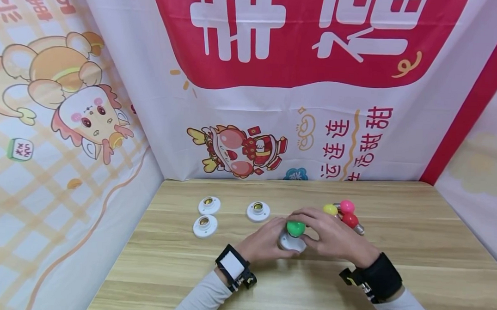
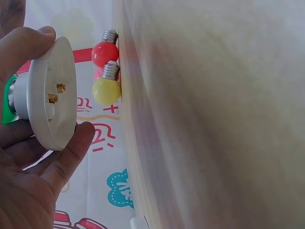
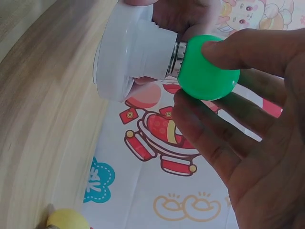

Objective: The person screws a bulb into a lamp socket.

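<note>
My left hand point(image 1: 269, 243) grips a round white lamp holder point(image 2: 40, 102) by its rim, raised over the table. Two brass screw terminals point(image 2: 57, 93) show on the holder's hollow underside in the left wrist view. A green light bulb point(image 3: 207, 71) has its metal base partly inside the socket, with some of the threads still visible. My right hand point(image 1: 334, 235) holds this bulb, thumb on one side and fingers on the other. In the head view both hands meet around the holder and bulb, covering parts of them.
Three more white lamp holders stand on the wooden table point(image 1: 164, 281): two at the left point(image 1: 215, 211) and one nearer the middle point(image 1: 251, 214). Right of my hands lie a yellow bulb point(image 1: 330, 209), a pink bulb point(image 1: 347, 206) and a red bulb point(image 1: 350, 219). A printed cloth point(image 1: 230, 103) hangs behind.
</note>
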Demonstrator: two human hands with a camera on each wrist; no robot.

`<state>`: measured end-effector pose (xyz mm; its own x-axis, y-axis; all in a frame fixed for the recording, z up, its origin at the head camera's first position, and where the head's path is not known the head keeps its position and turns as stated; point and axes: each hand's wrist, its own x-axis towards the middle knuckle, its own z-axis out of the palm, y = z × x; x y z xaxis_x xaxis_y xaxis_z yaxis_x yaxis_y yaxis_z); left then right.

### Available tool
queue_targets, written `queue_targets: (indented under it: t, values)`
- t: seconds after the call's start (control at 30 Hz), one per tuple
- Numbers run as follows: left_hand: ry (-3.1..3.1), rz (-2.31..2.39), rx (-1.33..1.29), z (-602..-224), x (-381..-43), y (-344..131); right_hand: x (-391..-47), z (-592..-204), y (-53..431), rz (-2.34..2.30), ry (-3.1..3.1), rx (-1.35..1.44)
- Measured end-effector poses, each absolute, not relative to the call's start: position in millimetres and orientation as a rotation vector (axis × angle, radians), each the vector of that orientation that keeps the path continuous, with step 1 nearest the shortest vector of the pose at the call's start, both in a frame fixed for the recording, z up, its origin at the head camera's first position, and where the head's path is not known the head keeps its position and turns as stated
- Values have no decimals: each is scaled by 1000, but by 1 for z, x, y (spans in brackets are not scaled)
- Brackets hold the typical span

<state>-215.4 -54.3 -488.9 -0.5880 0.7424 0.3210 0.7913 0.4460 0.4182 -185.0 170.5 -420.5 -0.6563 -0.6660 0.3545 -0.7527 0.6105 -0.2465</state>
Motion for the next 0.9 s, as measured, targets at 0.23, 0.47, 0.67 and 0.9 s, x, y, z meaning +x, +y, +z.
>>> queue_targets:
  t: [0.23, 0.47, 0.67, 0.9]
  values:
    - [-2619, -831, -1370, -492, -217, -54, -187, -422, 169, 558, -2605, 1100]
    - [-2589, -828, -1398, -490, -217, -53, -189, -424, 169, 567, -2577, 1076]
    - [-2580, -831, -1408, -488, -216, -54, -189, -424, 168, 539, -2580, 1050]
    - [-2600, -835, -1376, -489, -217, -56, -186, -421, 168, 554, -2625, 1062]
